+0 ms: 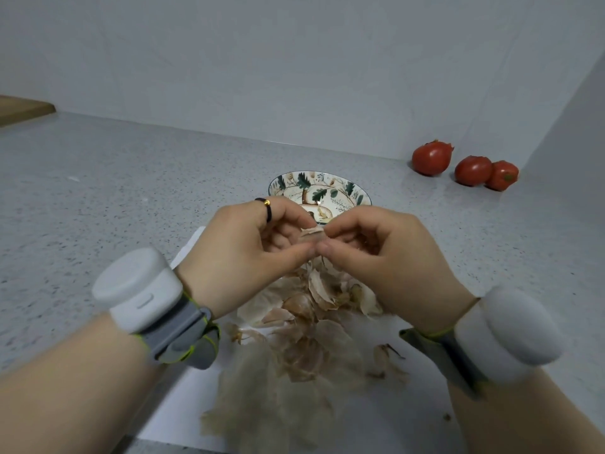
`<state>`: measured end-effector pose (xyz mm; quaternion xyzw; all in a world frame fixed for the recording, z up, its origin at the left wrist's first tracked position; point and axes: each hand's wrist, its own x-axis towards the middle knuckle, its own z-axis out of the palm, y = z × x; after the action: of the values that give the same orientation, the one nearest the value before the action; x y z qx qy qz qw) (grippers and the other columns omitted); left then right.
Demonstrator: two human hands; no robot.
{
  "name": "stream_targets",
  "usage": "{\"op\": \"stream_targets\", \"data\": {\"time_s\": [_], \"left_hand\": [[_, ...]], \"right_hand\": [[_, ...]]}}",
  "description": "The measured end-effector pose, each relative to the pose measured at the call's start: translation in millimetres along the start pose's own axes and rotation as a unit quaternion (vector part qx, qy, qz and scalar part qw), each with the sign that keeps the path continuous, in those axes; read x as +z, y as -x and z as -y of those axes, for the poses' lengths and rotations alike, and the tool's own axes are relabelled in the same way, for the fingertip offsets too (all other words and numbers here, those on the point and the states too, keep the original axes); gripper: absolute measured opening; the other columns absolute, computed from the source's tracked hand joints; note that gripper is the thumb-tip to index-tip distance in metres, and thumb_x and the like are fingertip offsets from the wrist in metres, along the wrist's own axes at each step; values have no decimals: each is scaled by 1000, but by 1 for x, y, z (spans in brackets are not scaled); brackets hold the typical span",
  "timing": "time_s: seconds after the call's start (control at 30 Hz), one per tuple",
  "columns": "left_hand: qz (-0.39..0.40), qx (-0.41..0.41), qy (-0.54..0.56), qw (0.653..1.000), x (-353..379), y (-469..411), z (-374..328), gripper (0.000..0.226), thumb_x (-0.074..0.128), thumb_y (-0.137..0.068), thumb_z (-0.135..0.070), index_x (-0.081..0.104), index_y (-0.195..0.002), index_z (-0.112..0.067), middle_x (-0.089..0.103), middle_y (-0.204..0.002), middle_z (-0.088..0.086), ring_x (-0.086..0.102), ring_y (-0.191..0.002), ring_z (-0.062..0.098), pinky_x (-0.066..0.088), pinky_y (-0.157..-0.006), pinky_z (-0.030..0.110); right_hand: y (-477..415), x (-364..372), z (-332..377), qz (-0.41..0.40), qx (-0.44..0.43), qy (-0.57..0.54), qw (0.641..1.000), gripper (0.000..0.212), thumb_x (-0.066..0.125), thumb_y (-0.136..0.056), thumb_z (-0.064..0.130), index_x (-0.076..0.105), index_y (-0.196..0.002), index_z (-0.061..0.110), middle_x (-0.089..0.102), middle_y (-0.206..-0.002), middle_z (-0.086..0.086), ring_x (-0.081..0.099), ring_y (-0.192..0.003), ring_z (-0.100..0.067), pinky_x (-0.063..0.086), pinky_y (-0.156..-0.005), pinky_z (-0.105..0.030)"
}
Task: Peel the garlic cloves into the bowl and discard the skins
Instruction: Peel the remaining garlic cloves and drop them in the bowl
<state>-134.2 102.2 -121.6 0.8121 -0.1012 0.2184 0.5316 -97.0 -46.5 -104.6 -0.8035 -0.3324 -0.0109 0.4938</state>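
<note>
Counter [131, 191]: grey w/ fine dark speckle. Wall [294, 60]: plain pale grey. Bowl [355, 186]: cream ground, dk green leaf pattern, brown trunk motif, dk rim. Tomatoes [432, 157]: 3 off, red; green at stalk on one. Skins [304, 322]: beige to lt brown. Clove [312, 237]: off-white. Sheet [183, 398] under skins: white. Wrist devices [137, 286]: white bodies, grey straps, yellow-green edging. Ring [265, 204]: black w/ gold bead. Board [23, 108]: tan.

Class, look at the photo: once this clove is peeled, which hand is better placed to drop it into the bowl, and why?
Probably left. The left hand seems to cradle the clove, while the right hand only pinches its skin edge. The bowl sits just beyond both hands.
</note>
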Motion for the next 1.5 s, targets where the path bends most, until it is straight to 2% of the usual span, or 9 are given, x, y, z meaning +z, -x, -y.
{"op": "stream_targets", "data": {"time_s": [0.17, 0.27, 0.4, 0.57, 0.73, 0.8, 0.9, 1.4, 1.5], "left_hand": [[12, -4, -6, 1000, 2, -1, 10, 34, 75, -62, -12, 62, -73, -41, 63, -55, -18, 57, -58, 3, 52, -67, 16], [13, 14, -22, 1000, 2, -2, 11, 37, 79, -62, -17, 63, -69, -49, 66, -60, -25, 61, -63, 3, 52, -69, 16], [23, 34, -46, 998, 0, -3, 10, 24, 65, -61, -28, 65, -72, -49, 63, -73, -35, 63, -71, -2, 49, -67, 8], [48, 73, -67, 994, -3, -4, 10, 31, 63, -67, -32, 58, -96, -42, 60, -75, -22, 57, -76, -13, 39, -66, -1], [73, 104, -87, 988, -6, -4, 14, 37, 51, -70, -43, 59, -106, -39, 61, -81, -25, 57, -84, -10, 39, -71, 0], [82, 116, -99, 985, -7, -4, 13, 41, 51, -70, -44, 49, -111, -40, 60, -88, -34, 57, -85, -10, 39, -72, 1], [99, 126, -102, 982, -8, -4, 11, 41, 50, -71, -43, 48, -112, -39, 55, -92, -41, 55, -84, -14, 38, -71, 0], [96, 84, -22, 992, -8, -2, 6, 44, 56, -65, -43, 46, -108, -49, 61, -89, -37, 59, -84, -12, 41, -70, 1], [79, 69, 11, 994, -7, -2, 6, 32, 69, -64, -27, 66, -93, -40, 64, -77, -35, 60, -76, -13, 41, -66, 0]], "right_hand": [[-3, 3, -6, -48, -7, -13, 999, 14, 66, -74, 8, 66, -67, 20, 66, -66, -9, 59, -61, -23, 50, -60, -27], [-3, 3, -6, -39, 18, -61, 997, 13, 64, -75, 5, 66, -68, 16, 66, -63, -10, 58, -54, -19, 51, -56, -27], [-4, 2, -5, 0, 106, -194, 975, 13, 59, -78, -1, 64, -68, 6, 63, -50, 0, 58, -46, -8, 51, -49, -17], [-4, -3, -6, 61, 158, -251, 953, 18, 51, -83, 3, 63, -70, 4, 66, -55, -1, 61, -50, -8, 53, -50, -17], [-4, -4, -7, 100, 184, -262, 942, 18, 50, -84, 2, 64, -72, 2, 66, -58, -3, 60, -48, -8, 52, -49, -17], [-3, -5, -6, 100, 183, -255, 944, 20, 50, -83, 0, 64, -69, 2, 65, -54, -2, 58, -46, -7, 51, -47, -16], [-3, -5, -6, 98, 184, -243, 947, 21, 50, -82, -3, 62, -64, 2, 63, -49, -2, 57, -43, -7, 49, -44, -16], [-3, 1, -5, 83, 156, -245, 953, 29, 46, -83, -6, 57, -59, 6, 57, -42, 0, 50, -39, -5, 45, -42, -16], [-3, 2, -5, 74, 147, -245, 955, 30, 46, -84, -4, 57, -59, 7, 57, -43, 1, 50, -38, -6, 45, -41, -17]]}}
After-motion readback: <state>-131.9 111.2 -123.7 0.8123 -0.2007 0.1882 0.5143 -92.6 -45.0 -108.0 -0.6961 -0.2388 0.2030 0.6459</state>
